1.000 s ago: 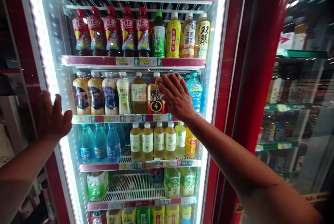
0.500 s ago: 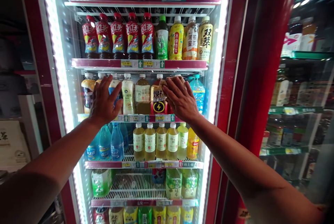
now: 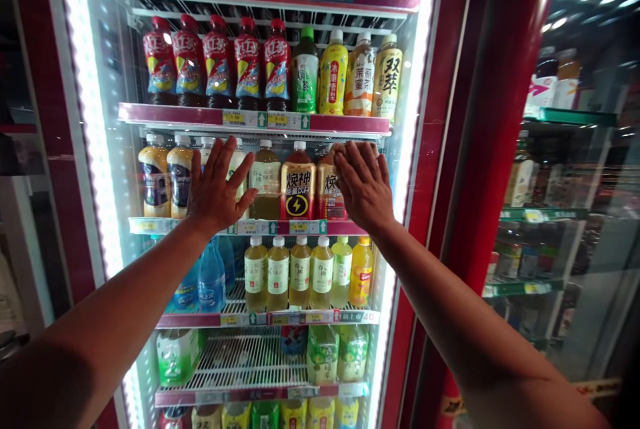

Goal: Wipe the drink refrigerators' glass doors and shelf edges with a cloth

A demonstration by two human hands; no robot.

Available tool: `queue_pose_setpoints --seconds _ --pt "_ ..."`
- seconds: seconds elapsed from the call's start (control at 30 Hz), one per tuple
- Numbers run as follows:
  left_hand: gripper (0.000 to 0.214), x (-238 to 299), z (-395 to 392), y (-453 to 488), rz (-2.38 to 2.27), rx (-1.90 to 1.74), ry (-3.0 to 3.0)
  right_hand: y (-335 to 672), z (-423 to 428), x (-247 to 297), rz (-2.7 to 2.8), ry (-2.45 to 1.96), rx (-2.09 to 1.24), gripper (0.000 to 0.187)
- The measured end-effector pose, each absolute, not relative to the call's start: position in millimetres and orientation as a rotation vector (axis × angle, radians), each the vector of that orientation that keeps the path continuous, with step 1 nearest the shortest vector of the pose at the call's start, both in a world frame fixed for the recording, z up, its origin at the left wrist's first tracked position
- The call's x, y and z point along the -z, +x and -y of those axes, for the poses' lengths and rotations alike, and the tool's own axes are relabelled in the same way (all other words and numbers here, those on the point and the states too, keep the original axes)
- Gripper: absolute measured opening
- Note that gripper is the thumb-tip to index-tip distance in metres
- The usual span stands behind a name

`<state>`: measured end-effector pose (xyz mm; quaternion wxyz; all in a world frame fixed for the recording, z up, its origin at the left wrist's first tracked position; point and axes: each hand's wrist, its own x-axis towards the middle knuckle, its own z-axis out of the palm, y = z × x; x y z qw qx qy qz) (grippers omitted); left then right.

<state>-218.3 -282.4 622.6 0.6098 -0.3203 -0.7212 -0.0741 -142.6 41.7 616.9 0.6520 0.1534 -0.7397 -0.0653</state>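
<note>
My left hand (image 3: 219,183) is open, fingers spread, palm toward the glass door of a lit drinks cooler. Behind it, partly covered bottles stand on the middle shelf. My right hand (image 3: 367,185) lies flat over a brown cloth (image 3: 374,147), holding it against the glass. Only the cloth's upper edge shows above the fingers; the rest is hidden. Just left of this hand, behind the glass, are energy drink bottles (image 3: 299,182) with dark and red labels. A pale green tea bottle (image 3: 265,179) stands between the two hands.
Red-capped tea bottles (image 3: 217,62) line the shelf above. Smaller tea bottles (image 3: 300,274) stand below, over a wire shelf (image 3: 250,355). Bright light strips run down both sides. A red door frame (image 3: 493,169) separates this cooler from another glass-fronted one (image 3: 540,215) at right.
Both hands have shifted right across the glass, the right one with the cloth. An energy drink bottle it covered now shows. The view has turned slightly, so the shelves sit further left.
</note>
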Motion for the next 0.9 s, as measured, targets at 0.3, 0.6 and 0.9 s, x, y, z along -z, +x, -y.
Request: queue_pose_setpoints --seconds 0.3,0.6,0.9 --pt "0.069 -622 282 -219 1.65 0.189 -0.759 -138 -55 -606 1.705 0.388 0.217 0.069" --pt "0.067 -622 279 -216 1.67 0.259 -0.765 -138 -56 -597 1.737 0.356 0.195 0.073" --pt "0.068 -621 278 -213 1.673 0.26 -0.746 -141 -85 -609 1.625 0.231 0.162 0.07"
